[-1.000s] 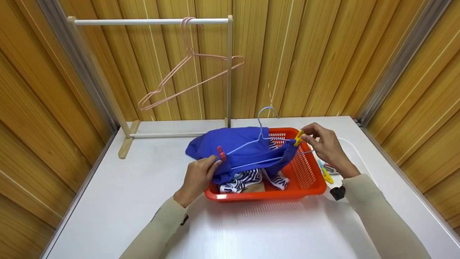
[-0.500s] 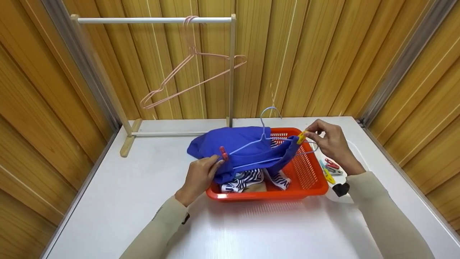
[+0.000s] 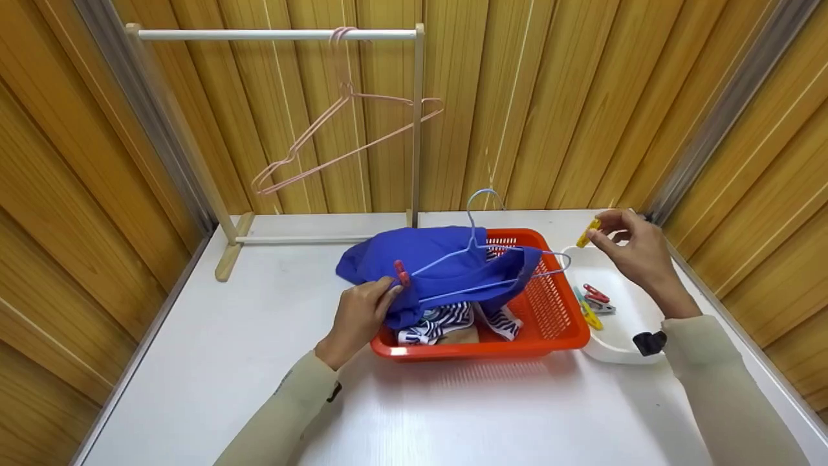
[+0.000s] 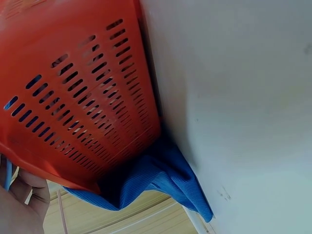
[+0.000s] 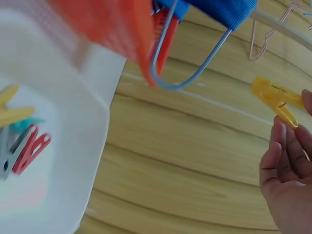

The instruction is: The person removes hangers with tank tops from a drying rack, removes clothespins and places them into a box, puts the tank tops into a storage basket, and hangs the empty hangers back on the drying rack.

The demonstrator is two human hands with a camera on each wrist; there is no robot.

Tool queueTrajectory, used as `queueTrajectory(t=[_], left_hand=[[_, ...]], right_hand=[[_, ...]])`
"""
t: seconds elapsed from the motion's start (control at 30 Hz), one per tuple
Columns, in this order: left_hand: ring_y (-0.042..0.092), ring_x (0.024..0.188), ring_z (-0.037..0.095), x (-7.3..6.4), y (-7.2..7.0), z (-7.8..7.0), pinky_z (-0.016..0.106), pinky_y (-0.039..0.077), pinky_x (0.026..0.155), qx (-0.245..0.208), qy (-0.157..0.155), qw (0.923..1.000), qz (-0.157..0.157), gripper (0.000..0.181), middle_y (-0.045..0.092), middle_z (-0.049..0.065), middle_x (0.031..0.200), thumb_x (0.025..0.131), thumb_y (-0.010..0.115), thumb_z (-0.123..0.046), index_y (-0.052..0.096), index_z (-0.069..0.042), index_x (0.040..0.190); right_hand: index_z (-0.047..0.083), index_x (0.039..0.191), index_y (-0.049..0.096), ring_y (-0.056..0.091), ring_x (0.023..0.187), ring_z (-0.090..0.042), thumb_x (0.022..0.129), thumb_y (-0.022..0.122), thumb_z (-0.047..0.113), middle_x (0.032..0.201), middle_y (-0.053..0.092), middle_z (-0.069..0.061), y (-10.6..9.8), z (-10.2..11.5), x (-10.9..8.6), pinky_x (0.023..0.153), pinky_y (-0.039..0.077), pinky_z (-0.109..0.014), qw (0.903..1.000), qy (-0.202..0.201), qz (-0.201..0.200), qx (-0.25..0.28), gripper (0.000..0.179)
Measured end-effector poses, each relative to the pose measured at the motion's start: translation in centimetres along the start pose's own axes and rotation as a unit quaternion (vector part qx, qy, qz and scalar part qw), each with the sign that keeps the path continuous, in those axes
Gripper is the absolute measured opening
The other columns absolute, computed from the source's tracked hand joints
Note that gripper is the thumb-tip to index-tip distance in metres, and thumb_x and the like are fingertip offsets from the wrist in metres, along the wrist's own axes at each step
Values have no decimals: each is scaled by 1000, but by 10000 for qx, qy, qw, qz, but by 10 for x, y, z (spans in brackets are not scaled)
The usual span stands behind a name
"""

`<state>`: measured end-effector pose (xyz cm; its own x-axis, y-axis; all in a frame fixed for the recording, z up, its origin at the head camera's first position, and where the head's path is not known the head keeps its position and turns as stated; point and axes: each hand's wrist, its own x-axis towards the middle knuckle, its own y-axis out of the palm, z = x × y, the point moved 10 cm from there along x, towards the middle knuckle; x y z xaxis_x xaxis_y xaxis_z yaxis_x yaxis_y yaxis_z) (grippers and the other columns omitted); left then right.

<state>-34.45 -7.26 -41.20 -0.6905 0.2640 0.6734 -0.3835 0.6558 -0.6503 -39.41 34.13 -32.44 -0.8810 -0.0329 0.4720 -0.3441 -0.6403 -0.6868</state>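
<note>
My left hand point(image 3: 357, 317) grips the left end of a light-blue wire hanger point(image 3: 471, 223) together with a blue garment point(image 3: 420, 252). Beside its fingertips, a red clothespin point(image 3: 402, 273) sits on the fabric at the hanger. My right hand point(image 3: 640, 255) pinches a yellow clothespin point(image 5: 275, 95) above a white tray, apart from the garment. The garment's right edge drapes over the hanger, whose bare right end point(image 5: 178, 87) sticks out past the cloth. In the left wrist view only part of the left hand point(image 4: 22, 204) shows, behind the basket's rim.
Under the garment stands a red basket point(image 3: 556, 304) with striped clothing point(image 3: 446, 320) inside. The white tray point(image 3: 637, 317) at its right holds several clothespins point(image 3: 596, 293). A rack point(image 3: 272, 36) with pink hangers point(image 3: 310, 171) stands at the back left, before wood-patterned walls.
The yellow clothespin has come off the garment's right edge. My right hand has carried it to the right, over the tray. My left hand keeps its hold in place.
</note>
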Motion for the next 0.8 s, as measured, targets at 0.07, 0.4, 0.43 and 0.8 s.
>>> queueTrajectory(t=[0.07, 0.4, 0.43, 0.8], left_hand=[[52, 56, 14, 0, 0, 0, 26, 37, 55, -4, 4, 10000, -14, 20, 50, 0, 61, 99, 58, -27, 59, -14, 84], [49, 55, 13, 0, -2, 0, 25, 35, 54, -14, -1, 10000, -18, 21, 48, -1, 60, 98, 59, -28, 58, -14, 83], [48, 55, 12, 0, -2, 0, 25, 34, 54, -34, -7, 10000, -9, 21, 47, -1, 60, 98, 59, -28, 57, -14, 83], [48, 54, 13, 0, -1, 0, 25, 32, 54, -24, -22, 10000, 1, 24, 44, -2, 59, 98, 59, -29, 54, -13, 80]], right_hand=[[2, 119, 62, 57, 91, -9, 93, 68, 32, 104, 65, -14, 0, -13, -3, 71, 39, -4, 9995, 197, 150, -182, 40], [-3, 123, 54, 65, 95, -37, 90, 69, 26, 108, 65, -25, 44, -80, -30, 69, 50, -35, 9651, 956, 2149, -1151, 47], [-3, 123, 55, 65, 93, -37, 89, 70, 25, 107, 66, -25, 49, -83, -32, 70, 50, -37, 9616, 929, 2278, -1218, 47], [-2, 115, 59, 62, 91, -39, 85, 74, 26, 103, 68, -25, 61, -85, -39, 75, 48, -49, 9503, 677, 2614, -1553, 44]])
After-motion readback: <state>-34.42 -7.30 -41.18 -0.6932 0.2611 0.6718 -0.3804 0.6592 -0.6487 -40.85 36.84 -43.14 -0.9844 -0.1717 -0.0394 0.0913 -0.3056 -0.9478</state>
